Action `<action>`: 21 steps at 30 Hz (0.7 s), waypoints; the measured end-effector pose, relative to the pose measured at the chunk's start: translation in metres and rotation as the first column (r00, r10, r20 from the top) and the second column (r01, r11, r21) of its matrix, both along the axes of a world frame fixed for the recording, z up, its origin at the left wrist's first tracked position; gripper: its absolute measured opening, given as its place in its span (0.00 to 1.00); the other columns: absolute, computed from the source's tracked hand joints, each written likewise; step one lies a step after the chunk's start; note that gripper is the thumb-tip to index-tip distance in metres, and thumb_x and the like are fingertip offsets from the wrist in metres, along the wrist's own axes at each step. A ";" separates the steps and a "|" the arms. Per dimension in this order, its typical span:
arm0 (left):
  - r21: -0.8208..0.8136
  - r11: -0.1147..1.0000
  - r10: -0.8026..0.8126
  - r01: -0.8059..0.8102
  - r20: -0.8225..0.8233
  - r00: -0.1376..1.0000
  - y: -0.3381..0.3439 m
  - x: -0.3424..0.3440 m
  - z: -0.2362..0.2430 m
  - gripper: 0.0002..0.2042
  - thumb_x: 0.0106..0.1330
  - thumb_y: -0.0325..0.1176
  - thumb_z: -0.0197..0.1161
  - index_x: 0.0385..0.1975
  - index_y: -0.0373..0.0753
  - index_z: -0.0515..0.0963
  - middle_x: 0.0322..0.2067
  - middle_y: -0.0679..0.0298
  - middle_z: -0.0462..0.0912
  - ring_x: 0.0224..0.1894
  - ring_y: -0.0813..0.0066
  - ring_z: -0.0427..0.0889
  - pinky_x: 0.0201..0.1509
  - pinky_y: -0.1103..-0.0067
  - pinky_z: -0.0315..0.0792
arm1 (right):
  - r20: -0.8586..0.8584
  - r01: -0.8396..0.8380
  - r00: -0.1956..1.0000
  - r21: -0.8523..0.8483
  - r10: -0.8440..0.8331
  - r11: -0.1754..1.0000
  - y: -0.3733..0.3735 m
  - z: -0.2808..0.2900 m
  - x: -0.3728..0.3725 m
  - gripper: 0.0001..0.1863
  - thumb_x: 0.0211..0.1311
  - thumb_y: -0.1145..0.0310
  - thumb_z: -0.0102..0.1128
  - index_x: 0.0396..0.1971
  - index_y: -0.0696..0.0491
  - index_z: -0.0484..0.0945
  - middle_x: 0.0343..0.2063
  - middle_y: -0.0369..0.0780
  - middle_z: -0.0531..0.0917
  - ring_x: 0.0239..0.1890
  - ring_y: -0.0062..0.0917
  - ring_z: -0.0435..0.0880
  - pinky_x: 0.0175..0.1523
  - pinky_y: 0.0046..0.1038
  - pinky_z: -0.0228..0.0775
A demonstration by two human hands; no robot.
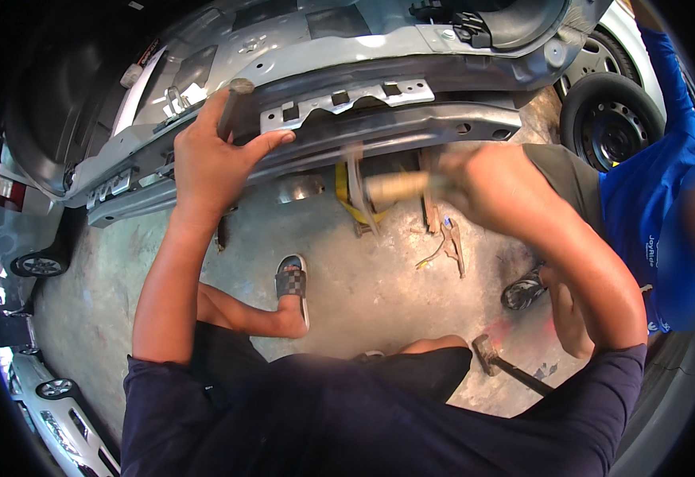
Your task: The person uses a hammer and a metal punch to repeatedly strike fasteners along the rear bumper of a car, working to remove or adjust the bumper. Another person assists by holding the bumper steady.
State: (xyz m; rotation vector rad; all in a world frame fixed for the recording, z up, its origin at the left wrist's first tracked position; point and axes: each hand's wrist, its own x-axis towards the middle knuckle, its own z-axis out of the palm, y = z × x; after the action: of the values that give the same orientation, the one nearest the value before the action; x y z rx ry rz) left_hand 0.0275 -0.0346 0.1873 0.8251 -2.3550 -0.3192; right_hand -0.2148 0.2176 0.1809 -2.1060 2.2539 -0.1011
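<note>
Holding a short metal bar by the grey car body, the left hand curls around it. Well apart, the right hand is wrapped around a hammer, blurry over the floor. From here, I think good hits need a steady bar, a tucked-in thumb, and eyes on the bar's top.

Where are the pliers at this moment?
In the head view, the pliers lie on the floor right of centre, just below the right hand in the picture; the dark-handled hammer lies farther down.
</note>
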 end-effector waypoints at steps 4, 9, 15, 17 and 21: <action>0.149 0.988 -0.058 0.037 0.139 0.989 -0.015 0.014 0.015 0.34 0.48 0.45 0.89 0.54 0.38 0.81 0.17 0.74 0.67 0.22 0.83 0.63 0.26 0.80 0.62 | -0.084 -0.273 0.940 0.391 0.330 0.879 0.009 -0.016 0.036 0.07 0.53 0.66 0.67 0.22 0.53 0.88 0.24 0.47 0.89 0.30 0.39 0.92 0.37 0.41 0.84; 0.131 0.983 -0.149 0.132 0.132 0.980 -0.024 0.016 0.021 0.41 0.49 0.40 0.89 0.67 0.41 0.79 0.18 0.78 0.58 0.22 0.87 0.58 0.28 0.83 0.56 | -0.045 -0.033 0.999 -0.313 0.020 0.949 -0.032 0.012 0.000 0.08 0.63 0.65 0.63 0.33 0.52 0.87 0.27 0.44 0.88 0.31 0.41 0.90 0.36 0.42 0.82; 0.098 0.991 -0.098 0.093 0.049 0.994 -0.022 0.013 0.003 0.39 0.51 0.42 0.88 0.65 0.41 0.81 0.17 0.78 0.58 0.22 0.87 0.57 0.27 0.83 0.56 | -0.047 -0.236 0.957 0.450 0.286 0.861 -0.016 -0.002 0.036 0.08 0.59 0.68 0.64 0.26 0.56 0.88 0.29 0.47 0.89 0.34 0.42 0.92 0.39 0.42 0.84; 0.093 0.992 -0.085 0.080 0.048 0.995 -0.021 0.010 0.007 0.38 0.51 0.42 0.88 0.64 0.41 0.81 0.17 0.78 0.57 0.22 0.87 0.57 0.27 0.83 0.55 | 0.015 -0.047 0.999 0.153 0.045 0.987 -0.025 0.001 0.019 0.09 0.58 0.64 0.68 0.34 0.53 0.88 0.32 0.45 0.90 0.36 0.42 0.91 0.40 0.42 0.83; 0.126 0.987 -0.102 0.096 0.038 0.994 -0.018 0.013 0.003 0.36 0.52 0.42 0.88 0.63 0.41 0.82 0.17 0.78 0.56 0.22 0.87 0.56 0.28 0.84 0.54 | 0.082 -0.122 0.988 -0.094 0.130 0.988 -0.029 -0.004 0.014 0.13 0.62 0.57 0.70 0.40 0.48 0.90 0.34 0.41 0.91 0.36 0.41 0.91 0.43 0.42 0.83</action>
State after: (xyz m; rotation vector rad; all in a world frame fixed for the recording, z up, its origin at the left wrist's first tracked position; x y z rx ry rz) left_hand 0.0401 -0.0521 0.1903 0.7805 -2.4423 -0.4977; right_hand -0.2009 0.1890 0.1771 -2.2345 2.0986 -0.2870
